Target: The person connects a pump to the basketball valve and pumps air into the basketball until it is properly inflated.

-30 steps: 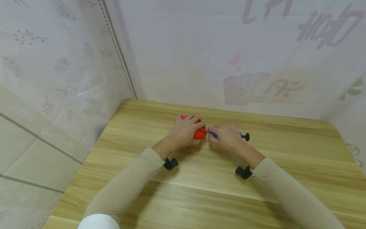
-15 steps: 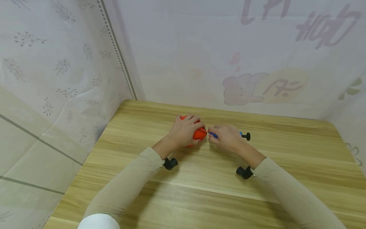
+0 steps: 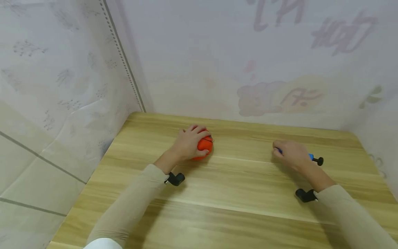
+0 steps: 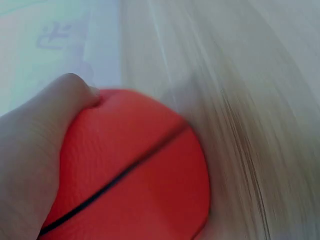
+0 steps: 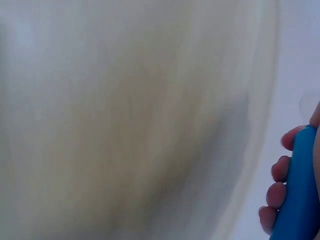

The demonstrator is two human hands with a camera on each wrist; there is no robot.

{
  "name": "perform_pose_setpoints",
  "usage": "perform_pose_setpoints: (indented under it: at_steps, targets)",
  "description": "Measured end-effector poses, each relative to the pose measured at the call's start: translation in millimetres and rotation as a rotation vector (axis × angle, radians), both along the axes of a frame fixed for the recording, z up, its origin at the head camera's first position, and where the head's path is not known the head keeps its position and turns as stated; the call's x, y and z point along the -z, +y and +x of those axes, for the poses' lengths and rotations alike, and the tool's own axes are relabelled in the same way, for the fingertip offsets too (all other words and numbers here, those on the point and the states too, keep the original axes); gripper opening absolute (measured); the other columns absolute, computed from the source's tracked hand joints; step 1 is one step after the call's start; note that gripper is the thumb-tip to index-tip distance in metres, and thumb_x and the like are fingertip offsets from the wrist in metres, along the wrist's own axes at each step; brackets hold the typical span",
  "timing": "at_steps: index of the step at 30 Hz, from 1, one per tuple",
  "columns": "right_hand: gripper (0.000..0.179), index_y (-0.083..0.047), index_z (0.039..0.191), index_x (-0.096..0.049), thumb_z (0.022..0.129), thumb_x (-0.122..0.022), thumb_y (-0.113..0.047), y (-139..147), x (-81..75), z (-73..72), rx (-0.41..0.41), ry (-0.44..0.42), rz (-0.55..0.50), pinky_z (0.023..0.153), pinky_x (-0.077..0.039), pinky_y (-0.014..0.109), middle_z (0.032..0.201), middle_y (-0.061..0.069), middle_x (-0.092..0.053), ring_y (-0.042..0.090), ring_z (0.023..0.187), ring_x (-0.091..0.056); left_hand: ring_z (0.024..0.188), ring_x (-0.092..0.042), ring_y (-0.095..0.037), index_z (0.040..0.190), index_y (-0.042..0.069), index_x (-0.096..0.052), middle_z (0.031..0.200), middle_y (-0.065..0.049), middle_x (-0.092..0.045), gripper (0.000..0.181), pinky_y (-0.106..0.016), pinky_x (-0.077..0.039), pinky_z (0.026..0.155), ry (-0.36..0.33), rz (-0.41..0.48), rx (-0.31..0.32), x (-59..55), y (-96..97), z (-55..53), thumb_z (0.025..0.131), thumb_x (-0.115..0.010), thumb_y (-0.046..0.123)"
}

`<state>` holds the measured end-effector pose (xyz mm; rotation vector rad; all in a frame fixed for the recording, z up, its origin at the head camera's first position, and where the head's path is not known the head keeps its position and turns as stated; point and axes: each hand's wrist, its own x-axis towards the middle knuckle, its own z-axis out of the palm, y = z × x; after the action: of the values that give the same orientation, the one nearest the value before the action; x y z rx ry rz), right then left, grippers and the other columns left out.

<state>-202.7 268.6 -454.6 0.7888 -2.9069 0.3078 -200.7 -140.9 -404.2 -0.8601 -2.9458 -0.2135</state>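
My left hand (image 3: 188, 143) grips a small orange-red basketball (image 3: 206, 147) with black lines, fingers over its top and thumb on the near side. In the left wrist view the thumb presses into the ball (image 4: 135, 170), leaving a dent. A tiny metallic piece (image 3: 213, 140) shows at the ball's right side. Well to the right, my right hand (image 3: 292, 154) holds a blue hand pump (image 3: 311, 157) with a black handle end (image 3: 319, 161). Its fingers curl round the blue barrel (image 5: 298, 190) in the right wrist view; most of the pump is hidden by the hand.
Both hands are over a wood-grain table (image 3: 236, 193). A patterned wall covering (image 3: 192, 62) rises behind the table's back edge and on its left side. Black wrist mounts (image 3: 175, 179) hang below both wrists.
My right hand has moved away to the right with the pump, its tip parting from the ball. My left hand and the basketball have shifted slightly left.
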Motion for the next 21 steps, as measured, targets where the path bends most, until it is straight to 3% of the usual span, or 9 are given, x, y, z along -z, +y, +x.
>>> perform_pose_setpoints:
  at_steps: [4,7,12,21]
  targets:
    - [0.019,-0.021,0.084,-0.054,0.102,-0.051,-0.021,-16.2,12.6,2.6,-0.057,0.002,-0.001,0.049,-0.029,0.028,0.070,-0.008,-0.049,0.010,0.056,-0.040,0.134,-0.041,-0.032,0.140,0.024,-0.060,0.146,-0.004,-0.051,0.062,-0.059,-0.044,0.088,0.031,-0.019,0.022,4.4,11.7,2.3,0.086,-0.074,0.051]
    - [0.016,-0.021,0.086,-0.056,0.102,-0.052,-0.020,-32.2,11.4,3.7,-0.039,-0.015,-0.019,0.048,-0.032,0.028,0.073,-0.008,-0.052,0.010,0.057,-0.044,0.133,-0.041,-0.031,0.139,0.024,-0.061,0.145,-0.003,-0.051,0.062,-0.057,-0.044,0.089,0.037,-0.028,0.015,5.4,16.8,3.9,0.085,-0.075,0.051]
    - [0.014,-0.020,0.095,-0.060,0.103,-0.057,-0.032,-55.1,0.6,3.0,-0.040,-0.045,-0.092,0.047,-0.034,0.029,0.074,-0.007,-0.055,0.011,0.057,-0.046,0.132,-0.042,-0.030,0.137,0.024,-0.062,0.143,-0.002,-0.051,0.060,-0.057,-0.045,0.089,0.051,-0.052,0.003,5.2,19.4,7.1,0.086,-0.074,0.051]
    - [0.036,-0.018,0.111,-0.066,0.095,-0.067,-0.050,-125.1,-25.9,1.8,-0.130,-0.067,-0.109,0.048,-0.042,0.028,0.083,-0.001,-0.069,0.012,0.060,-0.055,0.134,-0.039,-0.030,0.139,0.025,-0.061,0.145,-0.002,-0.050,0.060,-0.061,-0.042,0.095,0.091,-0.090,-0.010,4.5,27.0,9.4,0.087,-0.073,0.053]
